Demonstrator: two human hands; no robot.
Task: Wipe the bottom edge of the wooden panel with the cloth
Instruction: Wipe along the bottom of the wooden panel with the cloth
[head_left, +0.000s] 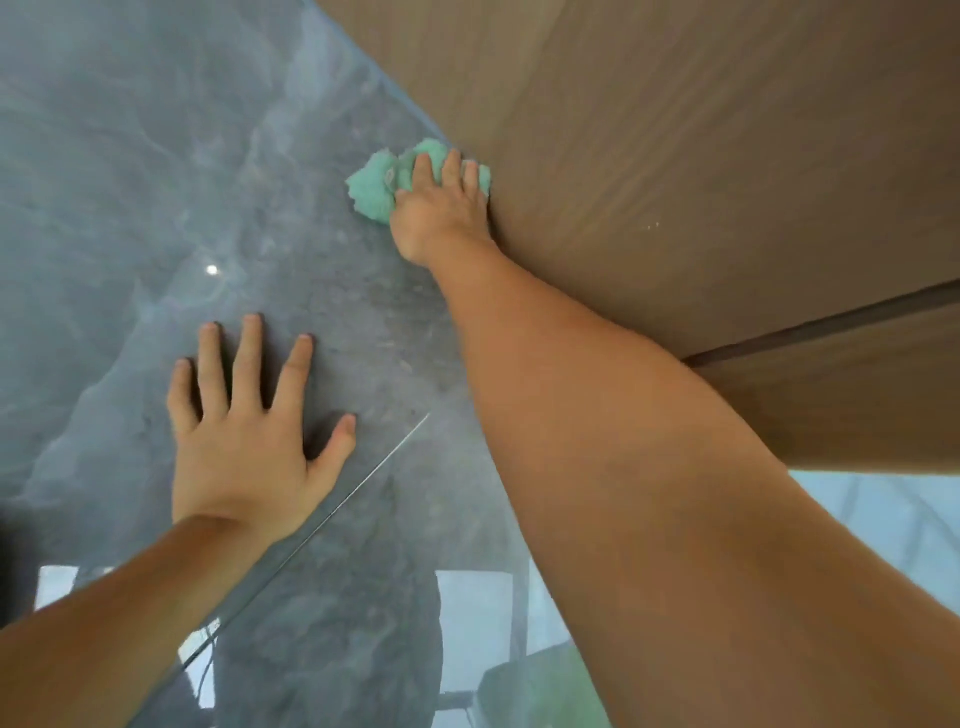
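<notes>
A brown wooden panel (675, 156) fills the upper right, its bottom edge meeting the glossy grey floor along a diagonal line. My right hand (441, 213) presses a crumpled green cloth (376, 189) against that bottom edge, fingers spread over the cloth. My left hand (244, 431) lies flat on the floor to the lower left, fingers apart, holding nothing.
The glossy grey marble floor (156, 182) reflects light and shapes at the bottom. A thin tile joint (363, 478) runs diagonally beside my left hand. A dark groove (831, 322) splits the wooden panel at the right.
</notes>
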